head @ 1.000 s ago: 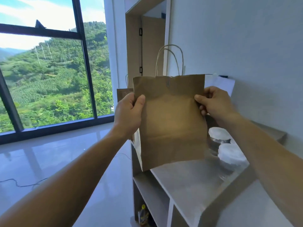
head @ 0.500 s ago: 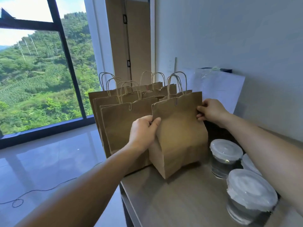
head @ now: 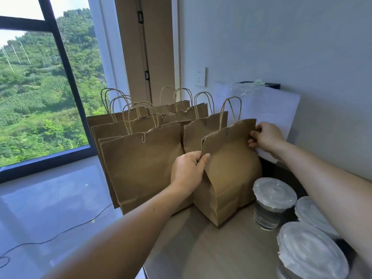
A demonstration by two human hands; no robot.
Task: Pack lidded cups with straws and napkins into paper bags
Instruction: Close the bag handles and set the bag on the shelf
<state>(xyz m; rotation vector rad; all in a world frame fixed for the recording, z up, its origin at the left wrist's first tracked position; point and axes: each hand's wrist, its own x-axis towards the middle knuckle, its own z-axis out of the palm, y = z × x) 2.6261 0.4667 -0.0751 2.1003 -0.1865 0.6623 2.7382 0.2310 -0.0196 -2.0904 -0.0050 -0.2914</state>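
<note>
A brown paper bag (head: 231, 174) with twine handles stands on the counter, its top folded shut and held by a clip. My left hand (head: 188, 172) pinches its left top edge. My right hand (head: 265, 136) pinches its right top corner. Behind and left of it stand several more clipped paper bags (head: 141, 164) in rows. Three clear cups with white lids sit to the right: one (head: 271, 200) beside the bag, one (head: 312, 215) partly behind my right arm, one (head: 310, 252) nearest me.
The grey counter (head: 201, 248) ends at its left edge above a glossy tiled floor with a cable. White sheets (head: 269, 111) lean on the wall behind the bags. A wall socket (head: 201, 77) and a large window (head: 40, 87) lie beyond.
The bag came down from mid-air onto the counter beside the other bags. Both hands still grip its top edges. My view has tilted lower and closer.
</note>
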